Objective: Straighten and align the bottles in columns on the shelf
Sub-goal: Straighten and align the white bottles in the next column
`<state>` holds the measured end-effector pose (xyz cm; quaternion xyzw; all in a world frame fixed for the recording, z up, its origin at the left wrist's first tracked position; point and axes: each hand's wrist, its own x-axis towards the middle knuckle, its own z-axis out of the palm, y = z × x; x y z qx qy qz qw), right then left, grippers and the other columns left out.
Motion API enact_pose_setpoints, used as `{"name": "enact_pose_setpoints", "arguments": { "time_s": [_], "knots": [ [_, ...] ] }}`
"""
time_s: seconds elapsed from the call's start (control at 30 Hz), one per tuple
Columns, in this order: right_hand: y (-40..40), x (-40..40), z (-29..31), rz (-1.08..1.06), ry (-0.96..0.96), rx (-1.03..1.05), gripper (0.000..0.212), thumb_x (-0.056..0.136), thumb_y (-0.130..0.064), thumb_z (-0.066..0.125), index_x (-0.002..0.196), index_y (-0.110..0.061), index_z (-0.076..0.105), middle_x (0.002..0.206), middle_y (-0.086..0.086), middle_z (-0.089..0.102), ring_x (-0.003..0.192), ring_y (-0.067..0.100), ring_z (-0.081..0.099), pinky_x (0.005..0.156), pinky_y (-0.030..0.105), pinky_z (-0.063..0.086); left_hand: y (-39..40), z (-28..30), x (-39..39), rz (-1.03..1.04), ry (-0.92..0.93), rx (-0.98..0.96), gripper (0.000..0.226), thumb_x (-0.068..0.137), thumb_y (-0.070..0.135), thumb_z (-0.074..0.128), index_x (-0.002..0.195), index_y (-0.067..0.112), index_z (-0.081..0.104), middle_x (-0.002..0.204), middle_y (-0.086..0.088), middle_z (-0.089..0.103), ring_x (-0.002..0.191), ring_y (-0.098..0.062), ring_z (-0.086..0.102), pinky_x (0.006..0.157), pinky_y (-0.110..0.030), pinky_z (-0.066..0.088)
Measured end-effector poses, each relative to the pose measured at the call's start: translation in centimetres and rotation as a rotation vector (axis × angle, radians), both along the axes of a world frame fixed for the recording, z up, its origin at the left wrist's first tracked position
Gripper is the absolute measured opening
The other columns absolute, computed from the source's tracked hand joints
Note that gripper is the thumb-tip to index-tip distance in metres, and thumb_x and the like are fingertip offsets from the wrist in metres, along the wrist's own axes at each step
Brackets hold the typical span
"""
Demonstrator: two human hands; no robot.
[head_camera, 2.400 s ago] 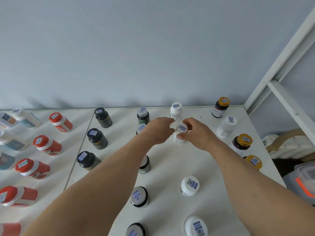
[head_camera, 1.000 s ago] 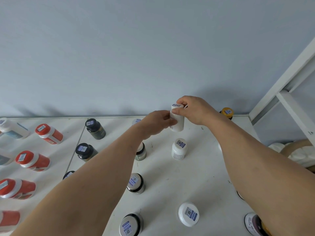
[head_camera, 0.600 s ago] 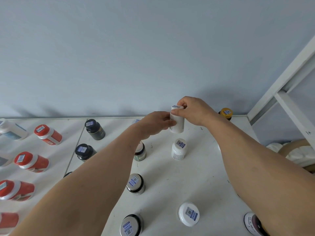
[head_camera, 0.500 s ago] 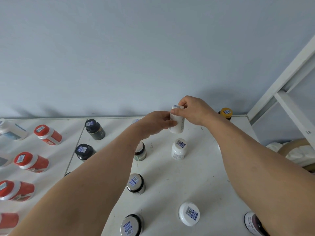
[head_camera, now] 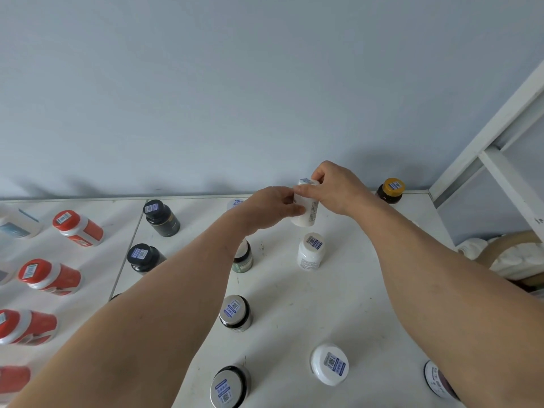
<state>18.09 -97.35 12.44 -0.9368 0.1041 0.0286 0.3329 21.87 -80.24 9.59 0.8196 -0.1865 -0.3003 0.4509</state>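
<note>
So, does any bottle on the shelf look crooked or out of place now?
Only one. The white bottle at the back of the white column, held by the left hand and right hand, leans slightly; whether its base touches the shelf is unclear. The white bottle in front of it stands upright. Nothing spilled.

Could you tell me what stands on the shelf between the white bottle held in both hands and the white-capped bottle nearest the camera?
In the head view, one white bottle stands upright between the held bottle and the nearest one.

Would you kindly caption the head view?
Both hands, left and right, grip a white bottle at the shelf's back.
</note>
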Motion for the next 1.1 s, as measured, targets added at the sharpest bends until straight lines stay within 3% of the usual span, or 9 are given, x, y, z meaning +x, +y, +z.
{"name": "enact_pose_setpoints", "arguments": {
  "time_s": [0.17, 0.3, 0.53, 0.63, 0.83, 1.1],
  "knots": [
    [0.2, -0.4, -1.8, -0.015, 0.005, -0.018, 0.052, 0.069, -0.063, 0.066, 0.094, -0.02, 0.049, 0.09, -0.006, 0.056, 0.079, 0.014, 0.054, 0.062, 0.032, 0.04, -0.3, -0.1, -0.3, -0.118, -0.439, 0.357, 0.043, 0.09, 0.031, 0.06, 0.132, 0.024, 0.052, 0.126, 0.002, 0.059, 0.115, -0.019, 0.054, 0.094, -0.033, 0.043],
    [0.7, -0.6, -3.2, -0.055, -0.013, -0.049, 0.046, 0.071, -0.056, 0.069, 0.095, -0.021, 0.048, 0.095, -0.005, 0.057, 0.082, 0.017, 0.055, 0.069, 0.036, 0.045, -0.4, -0.5, -0.5, -0.184, -0.648, 0.465, 0.035, 0.092, 0.029, 0.053, 0.126, 0.018, 0.053, 0.119, -0.003, 0.06, 0.109, -0.024, 0.054, 0.082, -0.034, 0.043],
    [1.4, -0.6, -4.4, -0.064, -0.035, -0.059, 0.047, 0.068, -0.053, 0.072, 0.094, -0.024, 0.047, 0.096, -0.004, 0.054, 0.08, 0.016, 0.055, 0.062, 0.032, 0.039, 0.2, -1.0, -0.7, -0.202, -0.713, 0.537, 0.027, 0.093, 0.027, 0.051, 0.117, 0.015, 0.054, 0.113, -0.003, 0.061, 0.106, -0.026, 0.056, 0.075, -0.034, 0.041],
    [1.6, -0.5, -4.3, -0.047, -0.011, -0.079, 0.048, 0.067, -0.053, 0.073, 0.094, -0.024, 0.046, 0.098, -0.004, 0.053, 0.08, 0.016, 0.054, 0.061, 0.031, 0.037, 0.2, -0.8, -0.9, -0.2, -0.703, 0.56, 0.03, 0.093, 0.028, 0.051, 0.12, 0.015, 0.054, 0.116, -0.004, 0.06, 0.109, -0.026, 0.055, 0.081, -0.037, 0.045],
    [1.1, -1.4, -2.5, 0.009, 0.012, -0.107, 0.053, 0.072, -0.051, 0.072, 0.109, -0.022, 0.048, 0.11, -0.003, 0.05, 0.093, 0.017, 0.053, 0.076, 0.035, 0.044, 0.3, 0.3, -1.7, -0.162, -0.743, 0.599, 0.034, 0.094, 0.031, 0.049, 0.125, 0.016, 0.052, 0.119, -0.003, 0.059, 0.112, -0.025, 0.054, 0.078, -0.035, 0.041],
    [1.4, -6.3, -0.8, 0.223, -0.025, -0.486, 0.033, 0.091, -0.04, 0.05, 0.114, -0.018, 0.054, 0.115, 0.002, 0.054, 0.102, 0.023, 0.052, 0.071, 0.034, 0.038, 0.4, 2.6, -4.9, -0.178, -0.963, 0.72, 0.024, 0.097, 0.031, 0.045, 0.112, 0.015, 0.054, 0.108, -0.001, 0.06, 0.098, -0.026, 0.06, 0.066, -0.034, 0.038]
  ]
}}
